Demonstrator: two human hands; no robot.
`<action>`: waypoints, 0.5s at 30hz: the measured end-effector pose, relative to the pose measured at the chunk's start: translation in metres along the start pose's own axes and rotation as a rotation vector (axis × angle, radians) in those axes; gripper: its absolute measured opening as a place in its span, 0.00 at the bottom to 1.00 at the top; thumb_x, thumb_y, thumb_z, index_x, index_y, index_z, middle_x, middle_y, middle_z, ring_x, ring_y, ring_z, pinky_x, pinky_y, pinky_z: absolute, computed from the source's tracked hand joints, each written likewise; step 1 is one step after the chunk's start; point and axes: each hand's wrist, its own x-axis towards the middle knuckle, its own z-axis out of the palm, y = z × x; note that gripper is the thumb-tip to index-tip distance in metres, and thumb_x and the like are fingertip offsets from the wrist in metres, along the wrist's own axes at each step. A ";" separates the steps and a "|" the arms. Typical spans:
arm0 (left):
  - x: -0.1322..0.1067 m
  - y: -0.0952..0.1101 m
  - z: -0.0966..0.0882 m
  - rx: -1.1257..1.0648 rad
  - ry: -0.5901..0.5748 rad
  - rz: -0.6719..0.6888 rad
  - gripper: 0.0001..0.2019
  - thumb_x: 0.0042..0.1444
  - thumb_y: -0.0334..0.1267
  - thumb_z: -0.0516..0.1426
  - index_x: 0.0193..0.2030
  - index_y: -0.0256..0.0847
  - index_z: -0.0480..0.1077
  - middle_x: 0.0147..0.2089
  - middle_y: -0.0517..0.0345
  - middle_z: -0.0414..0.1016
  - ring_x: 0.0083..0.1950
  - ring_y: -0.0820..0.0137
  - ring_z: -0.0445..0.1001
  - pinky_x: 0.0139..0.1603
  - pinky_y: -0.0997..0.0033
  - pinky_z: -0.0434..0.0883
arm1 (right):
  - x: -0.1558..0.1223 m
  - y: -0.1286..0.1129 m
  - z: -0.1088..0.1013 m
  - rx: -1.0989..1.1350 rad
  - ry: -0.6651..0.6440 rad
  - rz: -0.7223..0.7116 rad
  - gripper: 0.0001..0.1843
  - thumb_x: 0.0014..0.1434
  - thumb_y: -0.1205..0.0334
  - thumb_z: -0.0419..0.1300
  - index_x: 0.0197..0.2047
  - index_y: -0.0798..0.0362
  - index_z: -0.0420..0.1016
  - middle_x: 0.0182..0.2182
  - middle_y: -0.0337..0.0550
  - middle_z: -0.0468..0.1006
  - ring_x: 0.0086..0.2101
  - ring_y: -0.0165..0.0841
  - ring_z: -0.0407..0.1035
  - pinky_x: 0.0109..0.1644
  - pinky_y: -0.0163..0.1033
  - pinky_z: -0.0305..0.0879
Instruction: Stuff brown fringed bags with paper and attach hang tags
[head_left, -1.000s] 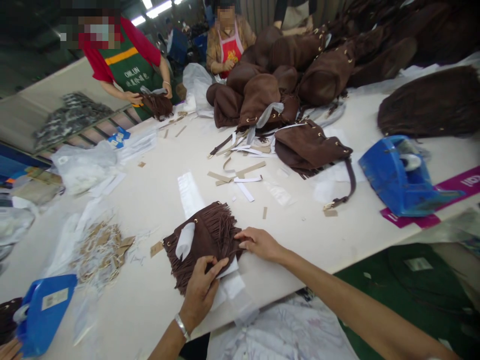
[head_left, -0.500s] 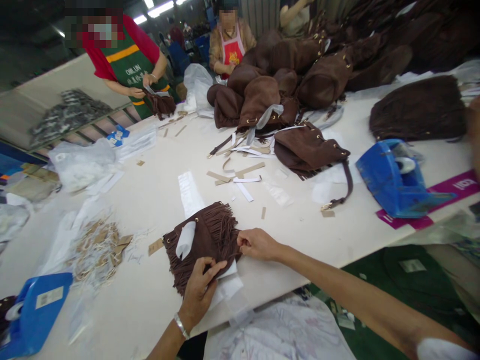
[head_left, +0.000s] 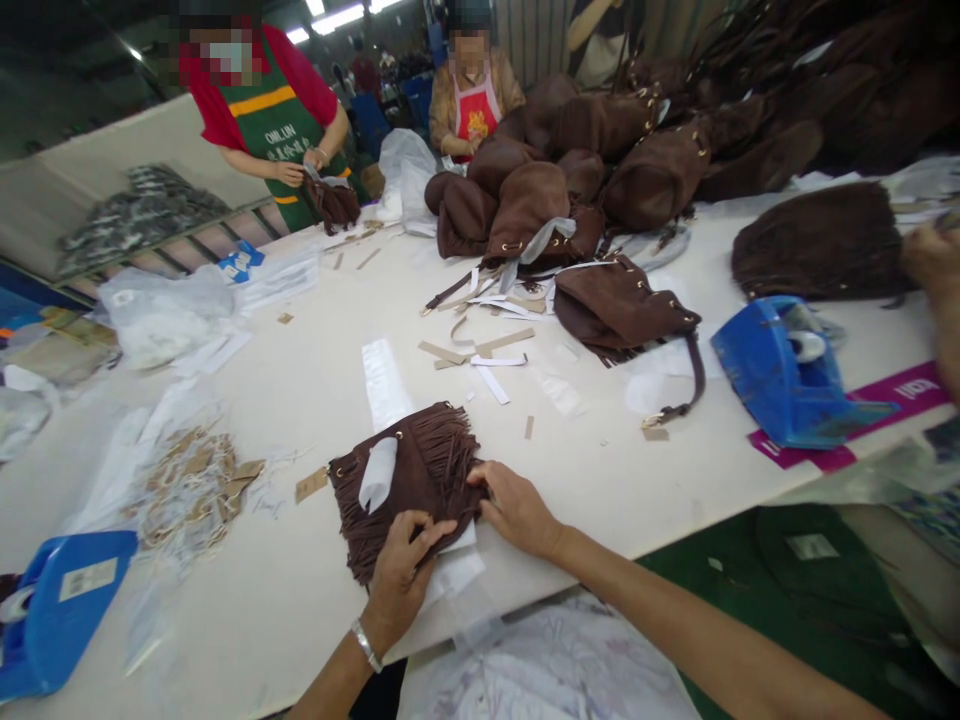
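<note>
In front of me on the white table lies a brown fringed bag (head_left: 420, 470). A rolled piece of white paper (head_left: 378, 474) rests on it, and a tan tag (head_left: 311, 485) sticks out at its left corner. My left hand (head_left: 405, 570) presses on the bag's near edge, its thumb and fingers closed on the brown material. At the right side, my right hand (head_left: 514, 505) pinches some of the fringe strands. White paper (head_left: 454, 575) shows under the bag's near edge.
Blue tape dispensers stand at right (head_left: 795, 375) and left (head_left: 67, 610). A heap of tan tags (head_left: 195, 480) lies left. Behind are another brown bag (head_left: 626, 305), a large bag pile (head_left: 525, 180) and loose strips (head_left: 487, 350). Co-workers handle bags at the far and right edges.
My right hand has moved slightly down and closer to the bag's right edge, staying at the fringe. The left hand keeps its place. At far right, a co-worker's hand has come into view.
</note>
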 end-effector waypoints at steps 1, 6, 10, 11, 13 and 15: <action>0.000 0.000 0.001 0.000 0.003 0.002 0.24 0.60 0.25 0.49 0.60 0.49 0.66 0.49 0.52 0.63 0.53 0.64 0.66 0.53 0.59 0.69 | 0.003 0.000 0.001 0.009 -0.018 -0.006 0.23 0.49 0.79 0.51 0.47 0.51 0.64 0.44 0.44 0.71 0.48 0.36 0.64 0.54 0.43 0.62; -0.003 0.000 0.004 0.029 0.028 -0.006 0.25 0.59 0.24 0.49 0.61 0.48 0.65 0.49 0.51 0.64 0.53 0.64 0.66 0.53 0.59 0.69 | 0.009 0.001 0.004 0.005 -0.054 -0.034 0.17 0.48 0.80 0.49 0.37 0.51 0.66 0.35 0.41 0.71 0.41 0.34 0.65 0.48 0.39 0.62; -0.005 0.003 0.005 0.053 0.052 -0.052 0.27 0.57 0.24 0.50 0.64 0.44 0.59 0.54 0.48 0.63 0.58 0.61 0.64 0.59 0.53 0.66 | 0.006 -0.003 0.006 -0.041 0.001 -0.025 0.14 0.51 0.81 0.50 0.33 0.51 0.64 0.33 0.41 0.70 0.39 0.34 0.63 0.45 0.38 0.61; -0.006 0.003 0.005 0.064 0.050 -0.064 0.28 0.57 0.25 0.51 0.65 0.44 0.58 0.56 0.47 0.62 0.60 0.60 0.62 0.61 0.52 0.64 | 0.005 -0.004 0.007 -0.066 0.009 -0.029 0.14 0.52 0.81 0.50 0.33 0.51 0.64 0.33 0.41 0.70 0.38 0.34 0.63 0.44 0.38 0.61; -0.006 0.004 0.004 0.103 0.029 -0.070 0.29 0.59 0.26 0.51 0.67 0.44 0.55 0.60 0.46 0.60 0.64 0.59 0.59 0.65 0.49 0.61 | 0.002 -0.005 0.009 -0.130 0.013 -0.043 0.13 0.54 0.80 0.50 0.33 0.52 0.65 0.33 0.41 0.69 0.38 0.34 0.62 0.43 0.38 0.60; -0.005 0.005 0.004 0.165 -0.007 -0.044 0.30 0.61 0.29 0.53 0.69 0.45 0.51 0.65 0.45 0.56 0.68 0.57 0.54 0.67 0.46 0.57 | 0.001 -0.003 0.012 -0.217 0.001 -0.075 0.11 0.58 0.78 0.51 0.32 0.52 0.65 0.32 0.42 0.68 0.37 0.35 0.61 0.43 0.38 0.60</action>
